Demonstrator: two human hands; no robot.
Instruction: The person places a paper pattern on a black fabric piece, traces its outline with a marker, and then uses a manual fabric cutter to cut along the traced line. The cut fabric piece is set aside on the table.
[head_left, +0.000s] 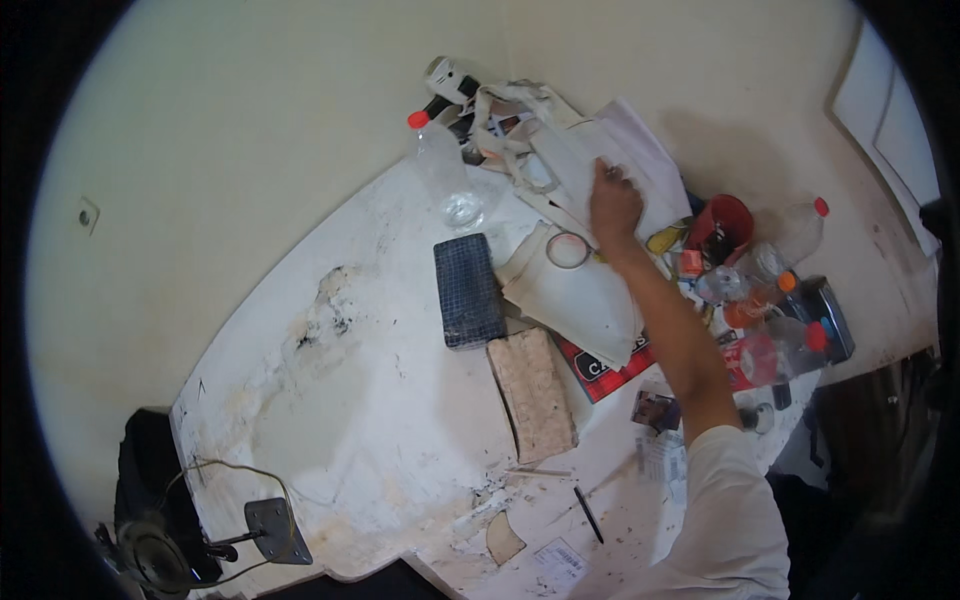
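My right arm, in a pale sleeve, stretches across the table to the far side. At its end my right hand (615, 208) lies over a pale cloth bag (565, 155), with its fingers bent in toward the palm. What the fingers hold, if anything, is hidden. The bag slumps against the wall, its straps (497, 112) loose on the left. Just nearer than the hand, a roll of tape (568, 250) rests on worn pale sheets (585, 300). Under these a red and black printed thing (608, 375) sticks out. My left hand is out of the picture.
A dark checked block (468, 290) and a tan block (533, 395) lie mid-table. A clear bottle (447, 175) stands far left; several bottles (795, 345) and a red cup (722, 228) crowd the right. A pen (588, 514) lies near; a metal-plated device (277, 530) sits at the near-left edge.
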